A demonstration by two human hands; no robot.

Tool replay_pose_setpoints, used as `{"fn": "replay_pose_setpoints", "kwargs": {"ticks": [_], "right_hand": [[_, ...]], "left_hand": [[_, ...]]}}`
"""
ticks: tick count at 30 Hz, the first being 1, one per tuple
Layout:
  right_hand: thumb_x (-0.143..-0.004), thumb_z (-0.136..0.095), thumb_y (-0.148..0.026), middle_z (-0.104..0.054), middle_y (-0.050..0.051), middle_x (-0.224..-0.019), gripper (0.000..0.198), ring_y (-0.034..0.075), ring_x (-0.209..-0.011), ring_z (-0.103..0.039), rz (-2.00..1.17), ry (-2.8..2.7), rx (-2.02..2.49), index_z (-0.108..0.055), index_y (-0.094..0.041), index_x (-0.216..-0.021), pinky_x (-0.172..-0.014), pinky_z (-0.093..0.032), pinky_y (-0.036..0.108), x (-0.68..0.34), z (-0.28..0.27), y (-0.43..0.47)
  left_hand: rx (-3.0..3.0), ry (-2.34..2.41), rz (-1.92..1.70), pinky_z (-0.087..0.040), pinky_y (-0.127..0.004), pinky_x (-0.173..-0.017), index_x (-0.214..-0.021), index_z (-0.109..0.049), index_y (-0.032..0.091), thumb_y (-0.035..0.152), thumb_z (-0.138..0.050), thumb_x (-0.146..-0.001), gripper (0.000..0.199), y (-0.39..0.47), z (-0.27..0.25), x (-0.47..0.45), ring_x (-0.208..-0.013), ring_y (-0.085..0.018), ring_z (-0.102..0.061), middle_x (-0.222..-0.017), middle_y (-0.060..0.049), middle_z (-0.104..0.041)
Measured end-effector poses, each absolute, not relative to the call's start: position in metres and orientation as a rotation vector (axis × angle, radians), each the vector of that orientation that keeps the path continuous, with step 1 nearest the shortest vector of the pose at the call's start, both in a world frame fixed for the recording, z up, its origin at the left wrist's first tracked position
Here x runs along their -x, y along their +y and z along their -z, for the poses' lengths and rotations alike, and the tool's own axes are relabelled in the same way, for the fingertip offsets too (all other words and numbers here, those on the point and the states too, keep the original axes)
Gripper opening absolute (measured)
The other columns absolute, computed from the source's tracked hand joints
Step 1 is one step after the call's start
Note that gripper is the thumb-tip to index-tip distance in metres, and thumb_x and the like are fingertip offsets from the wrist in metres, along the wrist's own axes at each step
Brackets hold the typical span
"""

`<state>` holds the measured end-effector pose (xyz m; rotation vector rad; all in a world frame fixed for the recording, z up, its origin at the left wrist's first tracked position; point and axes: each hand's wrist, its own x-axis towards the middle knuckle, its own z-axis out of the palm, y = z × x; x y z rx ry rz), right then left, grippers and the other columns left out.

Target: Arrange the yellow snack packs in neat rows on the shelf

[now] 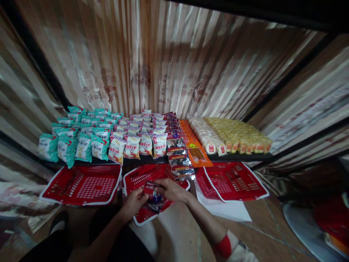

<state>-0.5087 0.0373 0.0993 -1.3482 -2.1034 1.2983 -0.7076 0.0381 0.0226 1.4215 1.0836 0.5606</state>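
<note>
Between my two hands is a dark red and blue snack packet, above the middle red basket. My left hand pinches the packet's left edge. At its upper right, the fingers of my right hand are closed on the same packet. Behind the hands, similar dark red snack packets lie overlapped in a row on the shelf, the front ones hanging past its edge. Whether other packets lie under the held one is hidden.
On the shelf stand teal snack bags, white striped snack bags, a flat orange packet, white wrapped packs and yellow wrapped packs. Below are a left red basket and a right red basket. White paper lies on the floor.
</note>
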Motion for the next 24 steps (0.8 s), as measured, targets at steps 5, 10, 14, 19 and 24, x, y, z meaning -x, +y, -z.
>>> {"fn": "replay_pose_setpoints", "kwargs": {"ticks": [5,10,14,19,24], "right_hand": [[-0.080,-0.059,-0.040,-0.062,0.004,-0.114,0.049,0.018,-0.102,-0.057,-1.373,-1.685,1.204,-0.051,-0.021,-0.124,-0.091,-0.044,0.033,0.484,-0.119,0.042],[-0.077,-0.063,-0.042,-0.065,0.004,-0.106,0.054,0.018,-0.096,-0.062,-1.567,-1.365,1.094,-0.048,-0.021,-0.123,-0.091,-0.045,0.038,0.475,-0.118,0.037],[-0.074,-0.066,-0.042,-0.065,0.005,-0.105,0.046,0.021,-0.099,-0.061,-1.466,-1.317,1.117,-0.056,-0.019,-0.112,-0.091,-0.045,0.039,0.476,-0.107,0.028],[-0.074,-0.063,-0.049,-0.065,0.005,-0.102,0.047,0.022,-0.089,-0.062,-1.107,-1.141,1.351,-0.052,-0.021,-0.111,-0.082,-0.050,0.037,0.473,-0.095,0.020],[-0.076,-0.056,-0.051,-0.066,0.009,-0.102,0.052,0.024,-0.088,-0.063,-0.782,-1.107,1.524,-0.050,-0.018,-0.116,-0.074,-0.052,0.035,0.443,-0.103,0.034]], "left_hand": [[-1.386,1.126,-0.731,-0.049,-0.028,-0.073,-0.085,-0.064,0.017,0.038,-0.058,-0.074,0.025,0.055,-0.059,0.689,-0.083,-0.020,-0.064,-0.086,-0.003,-0.070],[-1.308,1.096,-0.883,-0.045,-0.023,-0.060,-0.083,-0.063,0.016,0.036,-0.056,-0.074,0.022,0.075,-0.093,0.673,-0.068,-0.015,-0.060,-0.077,-0.001,-0.068],[-1.245,1.031,-0.943,-0.039,-0.019,-0.053,-0.082,-0.062,0.015,0.033,-0.057,-0.074,0.020,0.081,-0.106,0.652,-0.059,-0.011,-0.055,-0.070,0.001,-0.065],[-1.125,1.042,-0.940,-0.042,-0.018,-0.053,-0.081,-0.059,0.015,0.028,-0.055,-0.079,0.013,0.086,-0.108,0.613,-0.061,-0.011,-0.058,-0.073,-0.001,-0.066],[-1.184,1.136,-0.934,-0.050,-0.023,-0.071,-0.122,-0.047,0.014,0.018,-0.051,-0.082,0.040,0.096,-0.107,0.576,-0.083,-0.014,-0.064,-0.112,-0.011,-0.063]]}}
